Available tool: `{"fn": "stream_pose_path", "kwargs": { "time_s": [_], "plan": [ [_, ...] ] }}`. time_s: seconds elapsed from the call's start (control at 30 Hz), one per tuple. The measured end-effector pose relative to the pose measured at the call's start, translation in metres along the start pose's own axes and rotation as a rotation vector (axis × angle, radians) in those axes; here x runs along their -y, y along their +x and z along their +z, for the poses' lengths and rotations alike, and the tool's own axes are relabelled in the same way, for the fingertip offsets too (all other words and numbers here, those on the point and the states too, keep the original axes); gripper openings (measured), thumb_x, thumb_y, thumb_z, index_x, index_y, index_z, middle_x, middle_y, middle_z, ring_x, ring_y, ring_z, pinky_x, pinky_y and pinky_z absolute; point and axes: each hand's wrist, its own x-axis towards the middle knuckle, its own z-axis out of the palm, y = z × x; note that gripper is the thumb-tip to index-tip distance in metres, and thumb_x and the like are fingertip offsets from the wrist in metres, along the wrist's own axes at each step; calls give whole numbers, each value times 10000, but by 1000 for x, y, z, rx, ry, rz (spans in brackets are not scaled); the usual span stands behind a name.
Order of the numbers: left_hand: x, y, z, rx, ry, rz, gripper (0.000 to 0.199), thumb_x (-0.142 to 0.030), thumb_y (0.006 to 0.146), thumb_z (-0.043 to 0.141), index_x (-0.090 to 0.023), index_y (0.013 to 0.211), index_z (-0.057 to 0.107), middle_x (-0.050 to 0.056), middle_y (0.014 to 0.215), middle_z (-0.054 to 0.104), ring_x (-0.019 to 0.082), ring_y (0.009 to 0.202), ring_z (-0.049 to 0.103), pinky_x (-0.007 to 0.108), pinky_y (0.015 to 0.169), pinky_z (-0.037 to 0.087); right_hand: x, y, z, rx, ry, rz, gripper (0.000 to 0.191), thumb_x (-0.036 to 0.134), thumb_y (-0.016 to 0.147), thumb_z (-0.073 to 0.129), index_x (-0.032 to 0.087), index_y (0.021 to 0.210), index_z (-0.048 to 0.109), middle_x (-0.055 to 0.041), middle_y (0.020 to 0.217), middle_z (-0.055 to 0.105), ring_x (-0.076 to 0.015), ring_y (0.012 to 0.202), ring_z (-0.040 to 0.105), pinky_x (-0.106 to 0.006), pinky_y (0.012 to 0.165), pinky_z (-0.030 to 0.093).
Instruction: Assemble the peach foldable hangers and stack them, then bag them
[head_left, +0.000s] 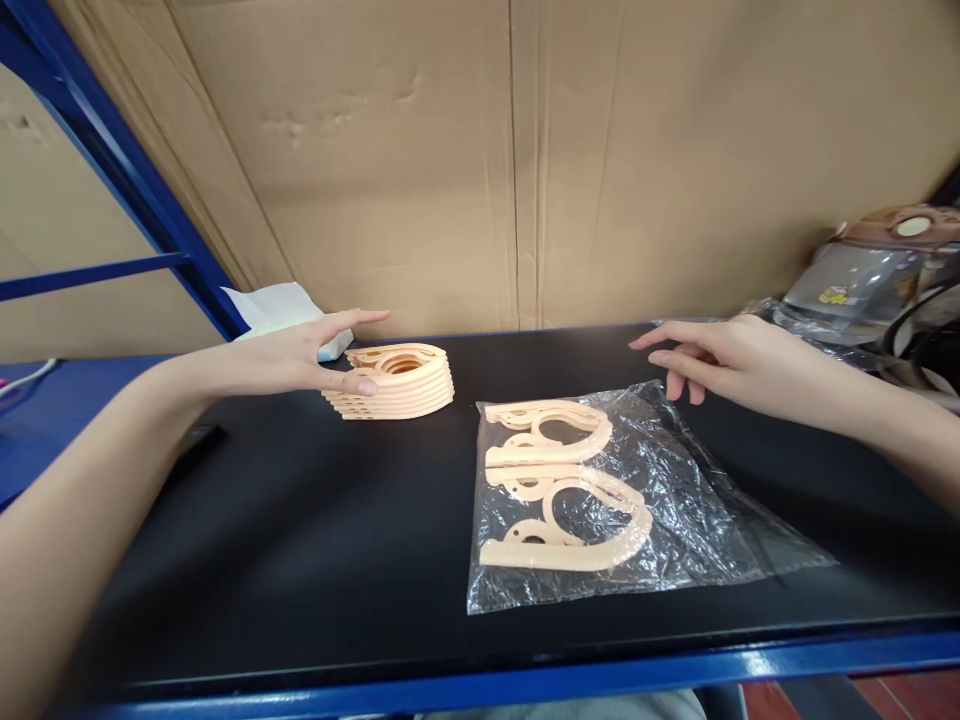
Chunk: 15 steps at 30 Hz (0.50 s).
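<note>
A stack of several cream-coloured plastic folding hangers (409, 398) lies on the black tabletop, left of centre. My left hand (311, 355) is at its left end, thumb and index finger spread; the thumb overlaps the stack's side, and I cannot tell whether it touches. To the right lies a clear plastic bag (705, 510) with folded hangers (570, 556) inside, arranged in two groups one in front of the other. Over the bag's far right corner hovers my right hand (720, 360), holding nothing, its fingers apart and loosely bent.
Behind the left hand sits a pack of tissues (277, 306). A clear bottle with a brown lid (855, 275) stands at the far right beside crumpled plastic and dark cables. Cardboard (390, 160) walls the back, and a blue metal frame (142, 190) rises at left.
</note>
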Motion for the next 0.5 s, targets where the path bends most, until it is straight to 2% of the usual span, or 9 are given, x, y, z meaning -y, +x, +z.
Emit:
{"fn": "stream_pose_path", "kwargs": {
  "time_s": [0.1, 0.23, 0.37, 0.5],
  "plan": [
    [3, 1, 3, 44, 6, 44, 789, -633, 826, 510, -204, 1440, 263, 96, 1406, 445, 266, 1178, 504, 421, 948, 443, 0, 0, -2, -16, -22, -10, 382, 501, 874, 449, 287, 1168, 568, -7, 718, 707, -206, 563, 637, -371, 570, 459],
    [1, 3, 5, 89, -29, -34, 724, -588, 829, 554, -229, 1415, 325, 62, 1397, 441, 271, 1185, 483, 408, 982, 402, 5, -2, -5, -37, -67, -38, 375, 492, 891, 421, 282, 1167, 564, 3, 712, 703, -183, 564, 641, -353, 584, 471],
    [-12, 3, 3, 147, -134, -142, 691, -576, 834, 549, -242, 1402, 340, 56, 1447, 364, 287, 1252, 403, 416, 1032, 317, 12, -4, -7, -33, -95, -35, 396, 510, 896, 410, 267, 1174, 553, 9, 722, 706, -172, 594, 653, -336, 611, 476],
    [-29, 1, 0, 159, -201, -144, 633, -520, 865, 527, -179, 1374, 366, 67, 1383, 429, 256, 1188, 446, 363, 1002, 335, 17, -5, -8, -11, -88, -44, 416, 513, 903, 400, 248, 1190, 540, 14, 717, 703, -164, 608, 652, -322, 626, 466]
  ]
}}
